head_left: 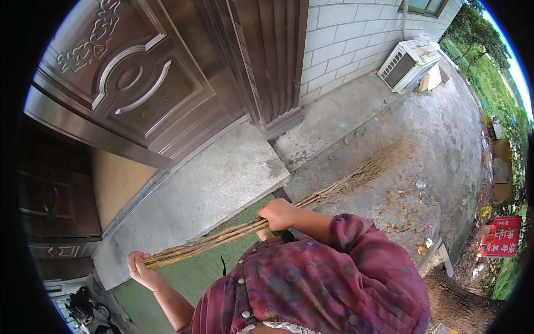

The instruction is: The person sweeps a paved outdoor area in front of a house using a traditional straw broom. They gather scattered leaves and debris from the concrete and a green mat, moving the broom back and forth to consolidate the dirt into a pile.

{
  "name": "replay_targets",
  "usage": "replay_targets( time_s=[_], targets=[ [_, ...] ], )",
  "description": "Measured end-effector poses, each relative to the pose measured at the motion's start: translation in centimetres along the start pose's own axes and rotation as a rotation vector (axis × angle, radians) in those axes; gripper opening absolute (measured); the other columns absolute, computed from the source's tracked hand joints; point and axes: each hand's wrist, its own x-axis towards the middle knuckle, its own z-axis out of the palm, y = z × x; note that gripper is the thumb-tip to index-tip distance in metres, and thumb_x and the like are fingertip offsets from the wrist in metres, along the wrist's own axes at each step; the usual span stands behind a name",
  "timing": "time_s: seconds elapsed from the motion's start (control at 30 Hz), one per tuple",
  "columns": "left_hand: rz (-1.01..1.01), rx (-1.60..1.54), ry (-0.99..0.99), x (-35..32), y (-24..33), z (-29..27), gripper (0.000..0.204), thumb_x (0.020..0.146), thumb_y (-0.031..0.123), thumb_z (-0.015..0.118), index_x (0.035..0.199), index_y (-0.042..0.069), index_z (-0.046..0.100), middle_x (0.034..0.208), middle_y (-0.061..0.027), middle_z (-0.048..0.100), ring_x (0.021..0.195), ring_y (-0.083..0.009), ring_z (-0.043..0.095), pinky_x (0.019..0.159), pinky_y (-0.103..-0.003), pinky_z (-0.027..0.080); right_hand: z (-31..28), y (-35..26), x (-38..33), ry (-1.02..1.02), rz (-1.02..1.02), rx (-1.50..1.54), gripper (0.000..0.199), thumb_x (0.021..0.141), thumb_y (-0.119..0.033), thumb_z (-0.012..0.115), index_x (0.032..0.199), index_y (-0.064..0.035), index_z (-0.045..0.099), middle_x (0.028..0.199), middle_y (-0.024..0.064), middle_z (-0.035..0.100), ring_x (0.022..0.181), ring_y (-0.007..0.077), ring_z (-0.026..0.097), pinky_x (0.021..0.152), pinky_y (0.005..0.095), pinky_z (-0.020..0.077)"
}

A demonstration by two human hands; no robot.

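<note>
Both hands grip a long twig broom [289,209] made of thin bundled branches. The left hand [140,265] is closed around the near end of the bundle, low on the left, with the fingers wrapped over the sticks. The right hand [276,214] is closed around the bundle further along, near the middle of the view, knuckles up. From there the broom runs up and to the right, and its splayed bristle end [384,158] lies against the concrete ground [445,128], well away from the hands.

Scattered dry leaves and small bits of litter [409,209] lie on the ground just to the right of the bristles (mostly brown scraps, with a few pale ones). A raised stone step [217,178] sits to the left of the broom, in front of a dark brown ornate metal door [139,83]. A green mat [194,275] shows under the near part of the broom handle. The person's purple patterned sleeve [356,261] fills the lower middle.

Far off to the right, a white air-conditioner unit [409,61] stands against a wall of pale tiles [350,33]. A red sign [503,236] stands at the right edge, beside green plants.
</note>
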Motion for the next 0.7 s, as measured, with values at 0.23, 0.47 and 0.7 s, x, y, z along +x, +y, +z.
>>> replay_targets(
  time_s=[0.23,0.47,0.7],
  targets=[
    [0.438,0.022,0.080,4.8,7.4,-8.3,0.023,0.092,0.015,0.042,0.078,-0.001,0.050,0.072,-0.0076,0.047,0.066,-0.0151,0.044,0.061,-0.028,0.038,-4.0,-5.2,0.8,0.219,-0.313,0.033,0.025,0.066,-0.008,0.058,0.090,-0.0052,0.059,0.082,0.0197,0.063,0.083,0.0380,0.062,0.073,0.0460,0.0484],
    [0.422,0.242,-0.001,0.4,12.6,5.2,0.013,0.084,0.002,0.043,0.079,0.000,0.054,0.070,-0.0058,0.051,0.059,-0.0139,0.048,0.053,-0.027,0.037,-0.7,3.0,6.5,0.198,-0.085,0.193,0.024,0.071,-0.010,0.058,0.095,-0.0103,0.061,0.088,0.0165,0.065,0.087,0.0374,0.061,0.074,0.0463,0.0481],
    [0.067,-0.038,-0.165,3.0,2.8,6.2,0.015,0.085,0.002,0.042,0.077,0.001,0.056,0.070,-0.0046,0.055,0.061,-0.0119,0.053,0.056,-0.025,0.041,-0.3,4.5,0.9,0.133,0.082,0.062,0.026,0.066,-0.014,0.063,0.091,-0.0098,0.063,0.083,0.0159,0.066,0.082,0.0376,0.063,0.070,0.0460,0.0490]
  ],
)
